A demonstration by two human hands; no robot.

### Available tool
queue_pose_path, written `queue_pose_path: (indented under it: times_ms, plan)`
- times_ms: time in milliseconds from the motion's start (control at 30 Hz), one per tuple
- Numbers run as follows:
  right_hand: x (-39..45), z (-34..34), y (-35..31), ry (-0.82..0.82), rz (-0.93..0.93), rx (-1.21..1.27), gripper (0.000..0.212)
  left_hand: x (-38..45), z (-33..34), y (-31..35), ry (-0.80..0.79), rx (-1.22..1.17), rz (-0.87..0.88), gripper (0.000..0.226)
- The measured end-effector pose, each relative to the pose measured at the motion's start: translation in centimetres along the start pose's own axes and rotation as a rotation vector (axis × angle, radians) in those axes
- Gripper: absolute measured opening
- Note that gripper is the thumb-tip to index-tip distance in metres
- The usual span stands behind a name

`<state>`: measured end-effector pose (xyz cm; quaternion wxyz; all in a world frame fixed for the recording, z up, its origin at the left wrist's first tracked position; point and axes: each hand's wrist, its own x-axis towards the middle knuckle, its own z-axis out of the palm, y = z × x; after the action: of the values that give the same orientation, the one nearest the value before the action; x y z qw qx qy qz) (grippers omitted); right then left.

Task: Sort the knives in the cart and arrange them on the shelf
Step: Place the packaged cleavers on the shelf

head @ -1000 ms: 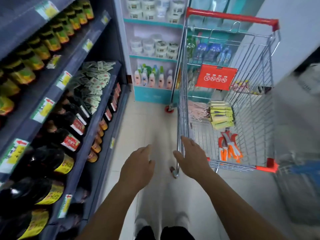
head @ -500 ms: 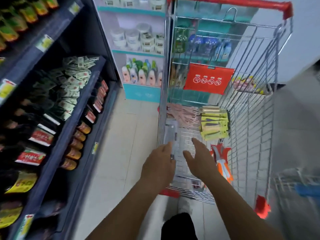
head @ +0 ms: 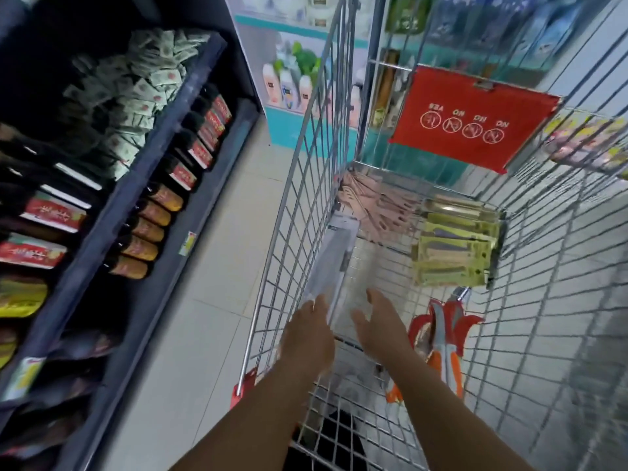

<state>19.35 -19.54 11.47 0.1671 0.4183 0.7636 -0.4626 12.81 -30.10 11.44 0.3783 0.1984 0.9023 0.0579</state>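
Both arms have come over the cart point(head: 306, 185) rim; my left hand point(head: 307, 338) and right hand point(head: 379, 326), spread and empty, now close on the grey knife pack point(head: 331, 263) along the cart's left wall.

cart point(head: 299, 185): wire, on pale floor point(head: 217, 300) | clear packs point(head: 328, 266) just ahead of left hand point(head: 306, 338) | orange-handled tools point(head: 441, 338) right of right hand point(head: 380, 324) | yellow packs point(head: 452, 253) and pink packs point(head: 377, 205) farther ahead | shelf point(head: 142, 185) with bottles point(head: 142, 232) left of both hands
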Motion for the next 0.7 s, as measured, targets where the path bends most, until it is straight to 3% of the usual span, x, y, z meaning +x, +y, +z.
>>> queue_pose_path:
  times_ms: [200,333,500,600,700]
  plan:
    - [3.5,3.7,2.3,-0.180,0.063,0.019,0.058,3.6,4.1,-1.4,-0.026,0.024,-0.101,0.069]
    - [4.8,5.9,3.2,-0.217,0.094,0.086,0.052,4.2,5.9,-2.2,0.002,0.056,-0.115,0.077]
    - [6.2,7.9,2.7,-0.123,0.164,0.231,0.023,4.1,6.5,-2.0,0.068,-0.105,-0.093,0.065]
    - [6.9,8.6,2.8,0.039,0.309,0.380,0.030,4.3,6.8,-1.8,0.005,-0.266,-0.083,0.052]
    - [6.8,8.1,3.7,0.127,0.332,0.463,0.023,4.6,7.0,-2.0,-0.036,-0.268,-0.048,0.056]
